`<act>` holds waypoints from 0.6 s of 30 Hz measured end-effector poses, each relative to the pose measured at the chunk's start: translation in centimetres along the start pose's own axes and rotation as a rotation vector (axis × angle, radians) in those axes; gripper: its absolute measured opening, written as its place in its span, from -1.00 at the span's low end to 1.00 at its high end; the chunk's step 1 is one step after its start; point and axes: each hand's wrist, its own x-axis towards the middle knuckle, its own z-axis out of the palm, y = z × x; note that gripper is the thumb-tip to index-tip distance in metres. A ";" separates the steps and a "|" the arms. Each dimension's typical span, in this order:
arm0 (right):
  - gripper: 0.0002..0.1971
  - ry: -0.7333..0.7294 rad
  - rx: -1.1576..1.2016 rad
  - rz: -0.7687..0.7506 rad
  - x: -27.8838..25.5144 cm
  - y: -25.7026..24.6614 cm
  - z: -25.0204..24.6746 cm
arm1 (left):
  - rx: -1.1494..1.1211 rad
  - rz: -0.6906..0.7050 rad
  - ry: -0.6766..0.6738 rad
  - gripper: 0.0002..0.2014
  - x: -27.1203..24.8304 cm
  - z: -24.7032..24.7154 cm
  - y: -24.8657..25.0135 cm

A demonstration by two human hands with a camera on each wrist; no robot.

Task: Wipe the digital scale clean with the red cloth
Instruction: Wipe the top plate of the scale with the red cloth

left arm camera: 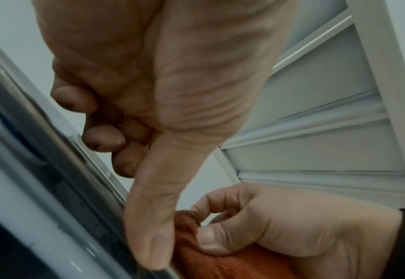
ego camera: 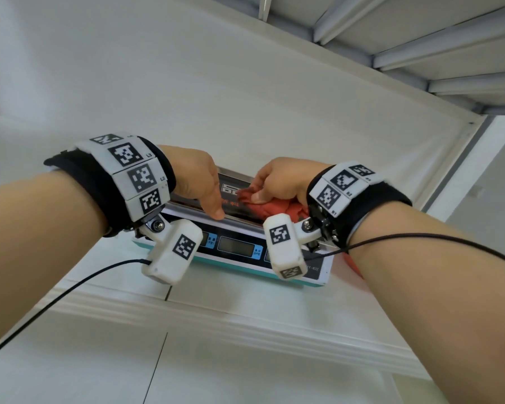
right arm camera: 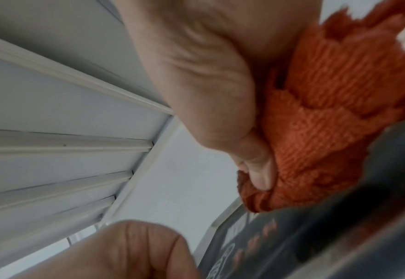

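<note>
The digital scale [ego camera: 239, 246] sits on a white shelf [ego camera: 245, 313], directly under both hands. The right hand [ego camera: 280, 182] bunches the red cloth [ego camera: 274, 207] on the right part of the scale's dark weighing plate, thumb and curled fingers clamped round the fabric; the right wrist view shows the cloth [right arm camera: 328, 117] pressed between palm and plate, and a tail of it hangs past the scale's right edge under the forearm. The left hand [ego camera: 199, 182] rests on the plate's left part, just beside the cloth: its thumb [left arm camera: 148, 226] lies straight along the plate's near metal rim, while the other fingers [left arm camera: 103, 139] curl under the palm and grasp nothing.

Between the two hands, red and white printing on the plate shows, too broken up to read. On the front panel below the wrists are grey display windows and blue labels with small illegible characters; at the panel's right end the marking reads "HY-822", its first letters half hidden. The wristbands [ego camera: 134, 173] carry black-and-white square codes tagged L2, L3.
</note>
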 end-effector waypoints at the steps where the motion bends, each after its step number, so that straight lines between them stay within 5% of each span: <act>1: -0.87 0.016 -0.064 0.016 -0.1 0.4 -0.7 | -0.015 -0.005 -0.004 -0.80 0.0 0.0 -0.1; 6: -0.69 -0.102 -0.442 0.184 -0.9 2.2 -2.5 | -0.056 -0.015 -0.017 -0.82 0.1 0.1 -0.3; 11: -0.81 -0.139 -0.394 0.198 -1.3 3.4 -2.3 | -0.056 -0.013 -0.011 -0.80 0.2 0.2 -0.5; 18: -0.85 -0.153 -0.206 0.015 -1.2 0.8 -0.5 | -0.054 -0.006 -0.005 -0.80 0.3 0.4 -0.4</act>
